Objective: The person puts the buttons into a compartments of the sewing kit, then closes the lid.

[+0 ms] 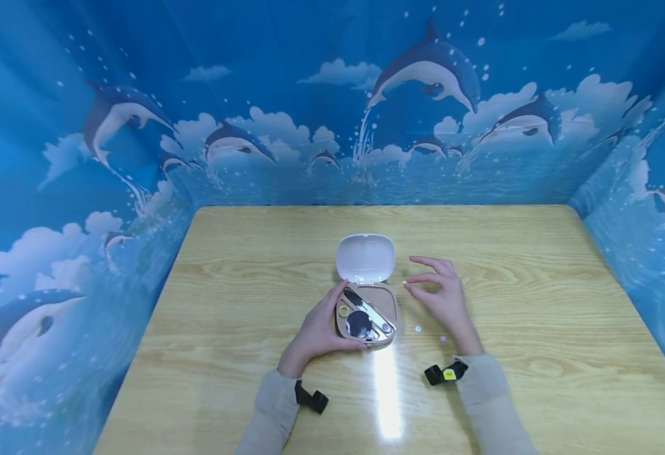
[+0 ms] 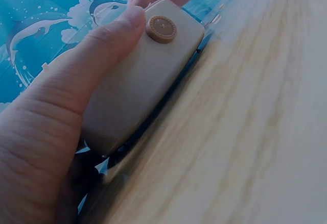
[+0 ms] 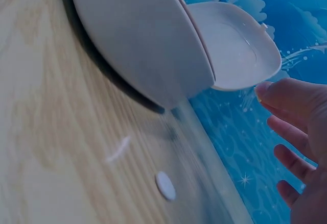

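Observation:
A small beige case (image 1: 386, 302) stands on the table with its white lid (image 1: 365, 258) raised at the back. My left hand (image 1: 322, 324) grips its left side, with the thumb on the front wall beside a round brown knob (image 2: 162, 29). Inside lie a dark round disc (image 1: 359, 324), a gold ring (image 1: 343, 311) and a long silver tool (image 1: 377, 315) with a black end. Right of the case, my right hand (image 1: 443, 299) is raised, thumb and index finger pinching a tiny pale button, mostly hidden by the fingertips. Its other fingers are spread apart.
A white button (image 1: 418, 328) and a smaller pinkish button (image 1: 443, 339) lie on the wooden table (image 1: 241, 272), right of the case. Blue dolphin-print cloth (image 1: 287, 95) hangs behind the table and at its sides.

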A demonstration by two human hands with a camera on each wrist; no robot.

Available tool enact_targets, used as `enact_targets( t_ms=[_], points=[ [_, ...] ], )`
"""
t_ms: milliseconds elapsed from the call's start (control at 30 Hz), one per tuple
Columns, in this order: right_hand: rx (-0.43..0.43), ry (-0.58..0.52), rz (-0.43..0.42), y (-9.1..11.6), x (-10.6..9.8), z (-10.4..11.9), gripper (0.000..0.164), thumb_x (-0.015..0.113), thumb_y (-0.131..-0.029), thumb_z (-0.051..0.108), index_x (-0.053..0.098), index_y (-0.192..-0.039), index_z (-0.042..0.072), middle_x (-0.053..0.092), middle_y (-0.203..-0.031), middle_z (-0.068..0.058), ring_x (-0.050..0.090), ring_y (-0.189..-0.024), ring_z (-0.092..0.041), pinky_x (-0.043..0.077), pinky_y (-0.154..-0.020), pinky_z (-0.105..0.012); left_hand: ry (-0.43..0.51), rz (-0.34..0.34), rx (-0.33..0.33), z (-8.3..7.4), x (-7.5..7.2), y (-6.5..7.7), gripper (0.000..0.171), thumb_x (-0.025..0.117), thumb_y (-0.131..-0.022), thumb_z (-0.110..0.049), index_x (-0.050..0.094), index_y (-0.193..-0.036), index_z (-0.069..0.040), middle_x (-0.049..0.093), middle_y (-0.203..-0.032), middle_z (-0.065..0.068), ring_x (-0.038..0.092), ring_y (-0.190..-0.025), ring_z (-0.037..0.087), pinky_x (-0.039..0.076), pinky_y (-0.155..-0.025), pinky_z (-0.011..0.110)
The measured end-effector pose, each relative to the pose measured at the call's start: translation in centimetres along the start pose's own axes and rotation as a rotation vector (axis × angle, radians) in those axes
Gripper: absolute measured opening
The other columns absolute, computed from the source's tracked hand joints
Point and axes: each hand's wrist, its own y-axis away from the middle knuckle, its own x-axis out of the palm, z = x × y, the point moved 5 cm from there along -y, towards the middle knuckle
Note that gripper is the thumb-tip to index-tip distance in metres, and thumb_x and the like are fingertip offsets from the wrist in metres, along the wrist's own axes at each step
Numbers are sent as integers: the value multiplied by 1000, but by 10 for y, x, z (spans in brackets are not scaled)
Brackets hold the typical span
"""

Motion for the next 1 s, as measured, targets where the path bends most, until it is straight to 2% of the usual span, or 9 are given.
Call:
enact_targets(
  t_ms=[133,367,500,700,1000],
  points=[
    [17,-12,8,0,9,4,12,85,-74,7,78,-82,13,66,-127,-1,47,-121,-22,29,-108,-55,-1,-2,-1,0,0,1,134,92,-53,-59,14,-159,-35,32,-159,3,37,-141,29,33,-113,52],
    [1,-31,19,0,20,10,12,85,-74,7,77,-81,12,66,-126,-4,48,-120,-24,31,-107,-55,8,-4,4,0,0,0,133,91,-53,-60,15,-159,-34,33,-159,3,38,-140,30,34,-112,54],
    [5,-45,23,0,25,12,12,86,-74,7,77,-81,12,66,-126,-4,47,-120,-24,30,-107,-56,4,-1,8,0,0,-1,133,91,-54,-59,14,-159,-32,33,-159,3,38,-140,30,35,-112,54],
    [16,-31,22,2,27,15,13,86,-74,7,77,-81,12,65,-128,-2,48,-120,-23,31,-107,-56,6,6,-4,0,1,-1,134,91,-53,-60,13,-159,-34,33,-159,1,38,-141,27,34,-113,51],
    [74,-44,37,4,34,11,12,85,-74,7,77,-83,11,60,-136,-3,45,-125,-25,28,-110,-60,1,4,3,0,0,-1,133,91,-54,-60,14,-159,-31,34,-158,4,39,-140,29,35,-113,52]
  ],
)
